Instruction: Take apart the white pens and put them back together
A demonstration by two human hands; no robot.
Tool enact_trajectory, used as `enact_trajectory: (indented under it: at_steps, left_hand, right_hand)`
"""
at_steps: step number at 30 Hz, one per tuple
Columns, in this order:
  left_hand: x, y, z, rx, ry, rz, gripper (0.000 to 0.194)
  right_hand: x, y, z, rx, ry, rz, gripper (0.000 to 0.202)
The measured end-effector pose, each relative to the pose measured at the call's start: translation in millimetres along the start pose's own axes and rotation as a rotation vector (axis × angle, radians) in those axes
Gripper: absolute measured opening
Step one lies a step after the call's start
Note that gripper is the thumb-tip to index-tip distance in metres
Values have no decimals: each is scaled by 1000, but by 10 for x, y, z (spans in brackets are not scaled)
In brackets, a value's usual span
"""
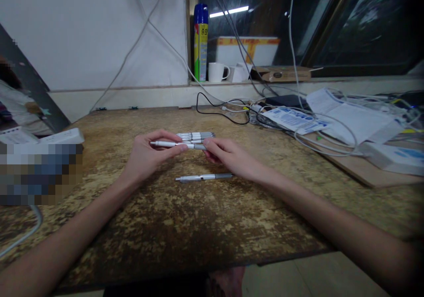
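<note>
A white and grey pen (165, 144) is held level between my two hands, above the worn wooden table (185, 226). My left hand (149, 151) is closed on its left part, thumb along the front. At its grey right end, my right hand (220, 151) pinches it between thumb and fingers. Just behind the held pen lie several similar pens (197, 135) side by side, partly hidden by it and my hands. Nearer to me, another white and grey pen (202, 177) lies alone on the table, its right tip close to my right wrist.
Tangled cables, papers (357, 116) and a white box (394, 158) lie on a board at the right. A power strip (61, 136) is at the left. Along the window sill stand a spray can (200, 45), a white mug (217, 72) and a cardboard box (285, 74).
</note>
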State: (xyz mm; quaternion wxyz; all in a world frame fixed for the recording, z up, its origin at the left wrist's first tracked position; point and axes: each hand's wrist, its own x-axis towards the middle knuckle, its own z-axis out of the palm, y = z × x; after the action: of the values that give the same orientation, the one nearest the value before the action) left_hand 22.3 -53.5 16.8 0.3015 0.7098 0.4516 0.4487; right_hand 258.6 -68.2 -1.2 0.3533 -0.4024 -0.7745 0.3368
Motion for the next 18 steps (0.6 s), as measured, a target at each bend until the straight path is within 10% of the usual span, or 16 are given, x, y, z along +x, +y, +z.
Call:
enact_trajectory:
  at_steps: [8, 18]
  left_hand:
    - [23, -43, -13, -155, -118, 24, 30]
    - [-67, 60, 13, 44, -356, 156, 32]
  right_hand:
    - [-67, -27, 106, 2, -72, -101, 17]
    - [-11, -36, 200, 325, 82, -149, 34]
